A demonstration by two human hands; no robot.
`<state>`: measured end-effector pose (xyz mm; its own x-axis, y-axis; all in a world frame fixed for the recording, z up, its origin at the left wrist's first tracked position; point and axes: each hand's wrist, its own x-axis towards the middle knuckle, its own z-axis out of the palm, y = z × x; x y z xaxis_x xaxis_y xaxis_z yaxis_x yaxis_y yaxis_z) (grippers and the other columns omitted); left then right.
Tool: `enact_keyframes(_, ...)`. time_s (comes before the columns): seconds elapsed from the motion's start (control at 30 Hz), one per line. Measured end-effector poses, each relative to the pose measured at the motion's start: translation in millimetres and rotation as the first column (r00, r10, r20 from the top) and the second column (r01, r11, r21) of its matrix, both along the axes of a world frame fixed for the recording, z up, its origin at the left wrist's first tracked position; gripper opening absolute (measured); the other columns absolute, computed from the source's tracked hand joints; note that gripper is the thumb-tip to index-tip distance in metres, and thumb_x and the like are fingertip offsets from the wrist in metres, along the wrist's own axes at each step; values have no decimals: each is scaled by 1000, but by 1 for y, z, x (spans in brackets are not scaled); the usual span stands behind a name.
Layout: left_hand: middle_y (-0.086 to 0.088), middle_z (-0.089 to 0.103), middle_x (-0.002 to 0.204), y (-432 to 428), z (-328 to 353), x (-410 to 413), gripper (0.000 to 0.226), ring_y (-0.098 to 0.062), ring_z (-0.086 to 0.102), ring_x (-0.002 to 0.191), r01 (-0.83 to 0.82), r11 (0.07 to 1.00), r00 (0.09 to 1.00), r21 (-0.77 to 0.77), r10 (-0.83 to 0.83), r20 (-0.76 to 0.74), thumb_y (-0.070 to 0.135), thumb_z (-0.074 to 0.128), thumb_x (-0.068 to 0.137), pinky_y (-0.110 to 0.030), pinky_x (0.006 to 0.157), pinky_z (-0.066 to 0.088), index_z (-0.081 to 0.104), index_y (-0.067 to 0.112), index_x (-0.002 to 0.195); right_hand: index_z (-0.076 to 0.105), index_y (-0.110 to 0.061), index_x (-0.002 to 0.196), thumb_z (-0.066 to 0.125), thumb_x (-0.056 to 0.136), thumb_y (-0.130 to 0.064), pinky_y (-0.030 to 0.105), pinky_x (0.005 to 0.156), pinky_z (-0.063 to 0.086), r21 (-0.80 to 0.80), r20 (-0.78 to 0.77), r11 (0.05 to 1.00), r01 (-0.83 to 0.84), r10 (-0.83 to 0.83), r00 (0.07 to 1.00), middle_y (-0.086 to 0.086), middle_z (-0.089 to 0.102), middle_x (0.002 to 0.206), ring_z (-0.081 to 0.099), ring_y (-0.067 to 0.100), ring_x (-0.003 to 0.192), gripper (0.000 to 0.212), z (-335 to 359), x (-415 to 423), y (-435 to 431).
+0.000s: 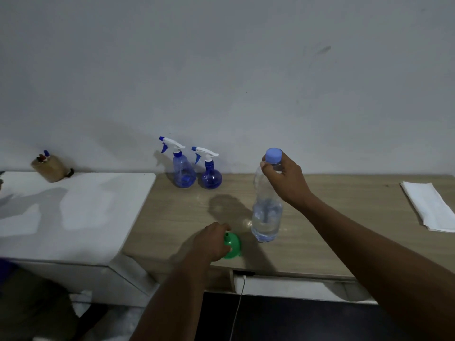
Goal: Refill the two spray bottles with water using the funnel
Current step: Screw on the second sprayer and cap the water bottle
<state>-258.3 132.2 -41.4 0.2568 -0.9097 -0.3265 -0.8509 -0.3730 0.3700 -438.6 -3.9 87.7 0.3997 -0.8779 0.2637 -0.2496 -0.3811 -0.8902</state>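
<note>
Two blue spray bottles with white trigger heads stand side by side against the wall, the left spray bottle (183,174) taller than the rounder right spray bottle (211,177). A clear water bottle (267,212) with a blue cap stands on the wooden table (344,217), partly full. My right hand (283,178) grips its neck just under the cap. Near the table's front edge a green funnel (232,244) lies wide end down, spout up, and my left hand (213,242) is closed around it.
A folded white cloth (429,205) lies at the table's far right. A white cabinet top (73,212) adjoins the table on the left, with a tan pen holder (50,167) at its back. A thin cable (237,311) hangs below the front edge.
</note>
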Motion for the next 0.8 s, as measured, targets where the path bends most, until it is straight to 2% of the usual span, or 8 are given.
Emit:
enact_keyframes(0.07,-5,56,132,2,-1,5,56,-25,55,122,6,1000,1000,-3,-5,21,35,73,83,-36,102,45,54,29,135,64,-20,98,60,93,-26,14,76,45,-4,21,1000,27,-27,999,-13,67,88,61,-7,82,9,-3,3,1)
enact_keyframes(0.2,-2,61,127,0,-2,10,38,-24,60,115,30,998,998,-54,-27,49,34,66,89,-33,92,47,61,29,126,64,-22,98,61,94,-25,2,72,41,-24,28,998,59,-59,998,-16,67,88,60,-11,82,7,-4,7,2)
enact_keyframes(0.3,-3,65,119,-7,-2,13,27,-25,64,107,56,997,995,-61,-51,88,37,63,92,-33,84,47,64,27,117,64,-25,98,62,94,-30,2,72,41,-52,20,996,78,-77,997,-17,67,90,61,-10,86,6,-6,8,4)
enact_keyframes(0.37,-4,66,116,-13,-1,16,23,-25,65,103,78,995,993,-58,-72,99,36,62,93,-34,81,48,64,25,113,63,-30,98,64,93,-39,4,74,42,-71,2,996,62,-62,998,-17,67,93,62,-6,90,11,-6,7,4)
enact_keyframes(0.5,-4,67,112,-33,0,28,23,-24,65,98,111,991,990,-74,-104,96,38,63,91,-36,80,52,65,24,109,64,-27,97,62,90,-50,14,76,48,-134,-64,989,62,-71,995,-12,69,91,64,1,88,24,-1,8,0)
enact_keyframes(0.63,-3,68,106,-63,3,44,21,-26,66,94,133,984,987,-120,-120,108,38,63,89,-37,77,53,65,23,105,66,-23,87,59,92,-50,24,70,50,-189,-88,968,163,-182,979,-8,69,79,64,3,78,29,5,15,-19)
enact_keyframes(0.73,-4,68,100,-93,8,58,19,-28,66,91,130,977,988,-168,-113,106,38,62,87,-39,77,54,64,23,99,61,-24,78,56,92,-56,35,71,52,-204,-132,950,236,-266,955,-7,65,72,62,9,74,35,8,20,-43)
enact_keyframes(0.8,-3,69,99,-115,10,65,19,-27,67,91,133,973,988,-191,-113,109,38,60,88,-38,76,54,65,23,99,59,-22,75,55,92,-57,36,70,52,-216,-148,936,279,-313,938,-6,64,70,62,13,71,40,13,24,-59)
